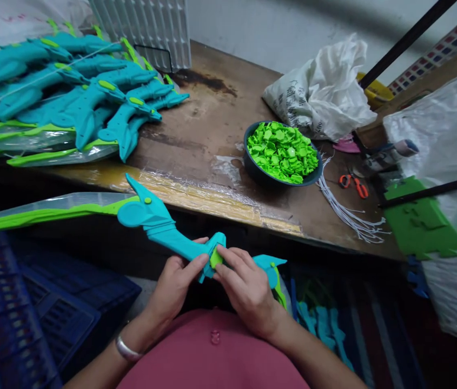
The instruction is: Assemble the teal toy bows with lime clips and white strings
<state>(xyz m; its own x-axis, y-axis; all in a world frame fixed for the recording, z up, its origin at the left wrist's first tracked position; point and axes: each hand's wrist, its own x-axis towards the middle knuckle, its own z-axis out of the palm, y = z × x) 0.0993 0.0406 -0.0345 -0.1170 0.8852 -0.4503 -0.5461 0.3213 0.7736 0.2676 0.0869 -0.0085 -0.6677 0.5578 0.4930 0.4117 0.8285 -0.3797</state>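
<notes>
My left hand (177,283) is closed around the middle of a teal plastic handle (175,240), which looks like part of a toy bow. From its left end runs a long lime-green arm (66,210) edged with clear film. My right hand (246,286) pinches a small green plastic piece (216,256) against the handle's raised middle, fingertips touching it. Beyond my right hand another teal end piece (269,268) shows; whether it belongs to the same bow is hidden. On the bench, a dark bowl (248,165) is heaped with similar green pieces (283,151).
Stacked teal-and-green bows (106,102) cover the bench's left side. Right of the bowl lie white ties (339,202) and orange-handled scissors (353,183), with a white sack (321,92) behind. Blue crates (61,308) stand below left. More teal parts (321,324) lie below right.
</notes>
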